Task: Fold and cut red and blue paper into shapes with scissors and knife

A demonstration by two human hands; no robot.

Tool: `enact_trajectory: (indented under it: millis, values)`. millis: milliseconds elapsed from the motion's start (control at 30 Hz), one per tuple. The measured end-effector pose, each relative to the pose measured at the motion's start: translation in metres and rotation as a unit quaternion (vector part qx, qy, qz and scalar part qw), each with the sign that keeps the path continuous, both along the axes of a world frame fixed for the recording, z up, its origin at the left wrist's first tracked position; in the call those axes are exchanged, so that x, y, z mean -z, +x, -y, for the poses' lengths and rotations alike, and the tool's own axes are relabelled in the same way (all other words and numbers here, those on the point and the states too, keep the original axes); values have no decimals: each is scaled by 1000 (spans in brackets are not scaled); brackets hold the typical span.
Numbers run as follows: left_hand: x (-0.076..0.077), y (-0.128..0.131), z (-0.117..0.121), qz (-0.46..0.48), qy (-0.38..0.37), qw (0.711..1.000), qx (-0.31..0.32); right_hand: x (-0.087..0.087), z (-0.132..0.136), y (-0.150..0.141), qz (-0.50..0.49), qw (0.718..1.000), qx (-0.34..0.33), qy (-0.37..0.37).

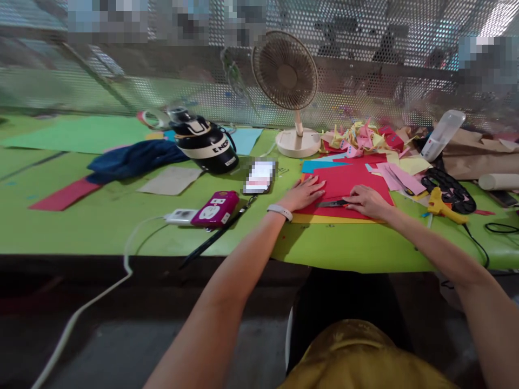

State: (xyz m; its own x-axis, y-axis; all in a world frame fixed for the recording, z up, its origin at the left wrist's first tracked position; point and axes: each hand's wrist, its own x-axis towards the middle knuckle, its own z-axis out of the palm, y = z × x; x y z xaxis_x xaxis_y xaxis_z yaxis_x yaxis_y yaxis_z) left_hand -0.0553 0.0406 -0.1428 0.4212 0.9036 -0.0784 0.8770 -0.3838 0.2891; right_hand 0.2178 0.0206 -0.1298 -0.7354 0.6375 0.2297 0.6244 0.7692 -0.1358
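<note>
Red paper lies on the green table, with yellow paper and blue paper showing from under it. My left hand rests flat on the left part of the red paper, fingers stretched out. In my right hand is a utility knife, its blade pointing left and lying low along the red sheet toward my left hand. My right fingers are wrapped round its handle, so most of the handle is hidden.
Behind the paper stand a fan and a heap of folded paper pieces. A yellow glue gun lies to the right. To the left are a phone, a purple power bank, a black bottle and dark blue cloth.
</note>
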Motion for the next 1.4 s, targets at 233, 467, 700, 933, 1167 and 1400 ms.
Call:
enact_trajectory:
  millis: [233,467,700,933,1167,1400]
  values:
    - [-7,5,12,-10,4,1000,-5,-10,9,54,-12,999,43,19]
    - [-6,3,11,-7,24,1000,-5,-17,2,118,52,975,211,50]
    - [-4,-3,9,35,50,998,2,-33,-26,91,102,986,123,41]
    - [-6,-2,9,53,42,998,-15,-11,-66,34,164,986,21,-6]
    - [-7,9,16,33,71,997,19,7,-51,37,139,989,42,13]
    - [-10,16,30,24,58,997,36,20,-27,42,72,993,69,55]
